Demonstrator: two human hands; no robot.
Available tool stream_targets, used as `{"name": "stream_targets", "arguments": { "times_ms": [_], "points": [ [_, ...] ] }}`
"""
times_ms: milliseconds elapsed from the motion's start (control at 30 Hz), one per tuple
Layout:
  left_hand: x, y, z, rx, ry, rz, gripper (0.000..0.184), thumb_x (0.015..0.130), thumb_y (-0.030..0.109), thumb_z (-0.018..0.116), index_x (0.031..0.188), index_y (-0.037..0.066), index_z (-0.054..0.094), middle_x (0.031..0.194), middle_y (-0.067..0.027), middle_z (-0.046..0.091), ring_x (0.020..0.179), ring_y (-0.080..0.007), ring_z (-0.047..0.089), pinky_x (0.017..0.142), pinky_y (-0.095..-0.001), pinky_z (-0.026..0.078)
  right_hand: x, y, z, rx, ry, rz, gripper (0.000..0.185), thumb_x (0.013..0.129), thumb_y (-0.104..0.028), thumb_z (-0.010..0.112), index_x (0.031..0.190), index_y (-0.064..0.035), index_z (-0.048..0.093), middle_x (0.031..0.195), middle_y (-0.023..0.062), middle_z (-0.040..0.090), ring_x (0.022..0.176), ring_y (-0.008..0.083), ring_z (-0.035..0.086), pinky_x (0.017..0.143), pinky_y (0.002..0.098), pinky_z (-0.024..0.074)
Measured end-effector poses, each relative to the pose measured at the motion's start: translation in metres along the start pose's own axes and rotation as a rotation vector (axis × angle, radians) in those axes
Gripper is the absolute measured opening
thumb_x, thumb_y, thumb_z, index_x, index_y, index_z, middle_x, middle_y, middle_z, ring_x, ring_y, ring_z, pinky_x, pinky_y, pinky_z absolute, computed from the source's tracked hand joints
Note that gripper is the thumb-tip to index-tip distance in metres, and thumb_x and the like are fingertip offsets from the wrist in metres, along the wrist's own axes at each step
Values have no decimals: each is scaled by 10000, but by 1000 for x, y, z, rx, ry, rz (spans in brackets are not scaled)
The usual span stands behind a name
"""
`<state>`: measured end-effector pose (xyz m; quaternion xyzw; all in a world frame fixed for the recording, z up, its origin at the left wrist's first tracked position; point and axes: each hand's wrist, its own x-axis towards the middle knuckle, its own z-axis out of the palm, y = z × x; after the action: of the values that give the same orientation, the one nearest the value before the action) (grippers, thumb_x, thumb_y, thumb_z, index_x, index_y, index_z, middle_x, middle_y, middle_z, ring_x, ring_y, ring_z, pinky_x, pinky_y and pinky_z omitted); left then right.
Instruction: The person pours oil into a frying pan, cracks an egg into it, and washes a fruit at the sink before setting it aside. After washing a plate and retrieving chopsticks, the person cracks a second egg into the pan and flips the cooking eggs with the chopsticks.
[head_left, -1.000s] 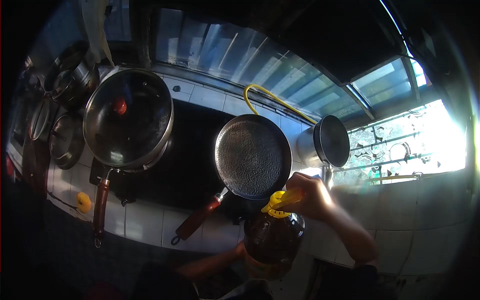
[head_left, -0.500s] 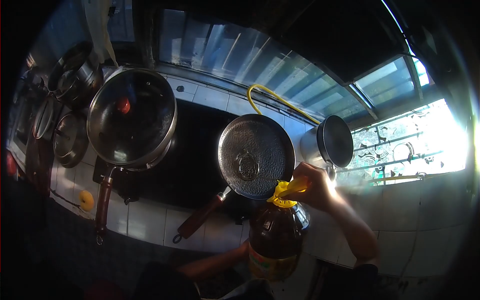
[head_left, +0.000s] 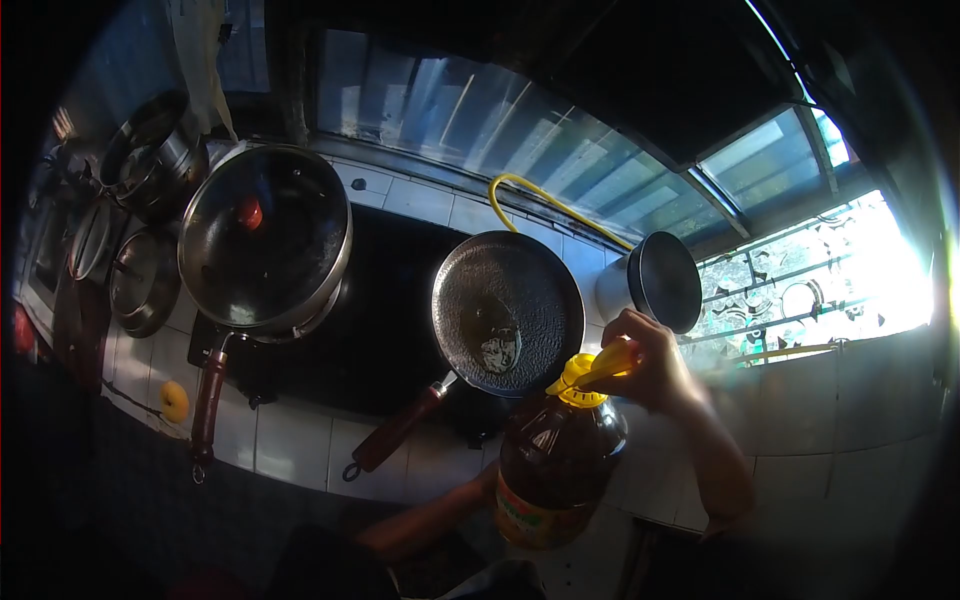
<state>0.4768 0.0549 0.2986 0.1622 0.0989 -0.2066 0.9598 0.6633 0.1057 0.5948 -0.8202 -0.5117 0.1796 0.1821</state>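
Two bare hands of yours are at a large clear plastic bottle of dark amber liquid [head_left: 555, 455], with a coloured label low on its side. Left hand [head_left: 489, 482]: at the bottle's side and partly hidden behind it; how far its fingers are open you cannot tell. Right hand [head_left: 655, 368]: fingers closed around the yellow plastic handle [head_left: 612, 368] at the neck. The yellow cap [head_left: 578, 385] lies at the near edge of a round, textured dark metal frying pan [head_left: 480, 270]; whether they touch you cannot tell. In the pan, toward your side, a glossy pool of liquid [head_left: 500, 350]; its red-brown handle [head_left: 400, 430] points down and left. To the left, a large round dark pan with a shiny rim [head_left: 265, 270] and a brown handle. Beyond the frying pan, to the right, a pale metal pot [head_left: 615, 290] beside a dark round pan [head_left: 670, 283]; farther back, a curved yellow hose [head_left: 565, 207] and a bright barred window [head_left: 800, 285]
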Motion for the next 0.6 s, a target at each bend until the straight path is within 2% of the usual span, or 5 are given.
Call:
{"name": "stream_targets", "arguments": {
  "times_ms": [133, 233, 333, 467, 600],
  "points": [
    [3, 6, 0, 7, 7, 23, 373, 919, 259, 327, 1076, 3, 549, 1030, -88, 591, 916, -154, 572, 831, -293, 451, -5, -7, 3, -93, 117, -27, 517, 530, -211, 852, 894, -47, 524, 842, 71, 512, 741, 211, 591, 624, 299, 486],
    [2, 11, -1, 14, 21, 43, 373, 919, 260, 328, 1072, 4, 551, 1027, -87, 592, 912, -153, 573, 828, -293, 452, -18, -12, 10, 165, 301, 123, 548, 510, -227, 857, 889, -49, 504, 849, 76, 481, 751, 225, 542, 595, 317, 458],
    [-2, 14, -4, 26, 48, 70, 372, 918, 261, 329, 1069, 5, 553, 1024, -86, 593, 909, -152, 573, 825, -293, 453, -28, -13, 14, -238, 486, -176, 453, 530, -218, 847, 800, -48, 525, 855, 78, 493, 659, 196, 572, 509, 295, 466],
    [-8, 13, -6, 47, 71, 92, 371, 917, 262, 330, 1064, 6, 556, 1021, -84, 594, 905, -151, 574, 821, -293, 454, -38, -26, 21, -285, 499, -283, 291, 636, -203, 785, 753, -42, 573, 756, 71, 540, 545, 181, 566, 434, 284, 454],
    [-16, 12, -3, 86, 101, 107, 370, 917, 263, 332, 1059, 8, 559, 1017, -82, 595, 900, -150, 575, 818, -292, 455, -57, -57, 14, -376, 457, -164, 211, 710, -170, 724, 736, -32, 568, 705, 59, 535, 510, 179, 559, 429, 293, 449]
  ]
}}
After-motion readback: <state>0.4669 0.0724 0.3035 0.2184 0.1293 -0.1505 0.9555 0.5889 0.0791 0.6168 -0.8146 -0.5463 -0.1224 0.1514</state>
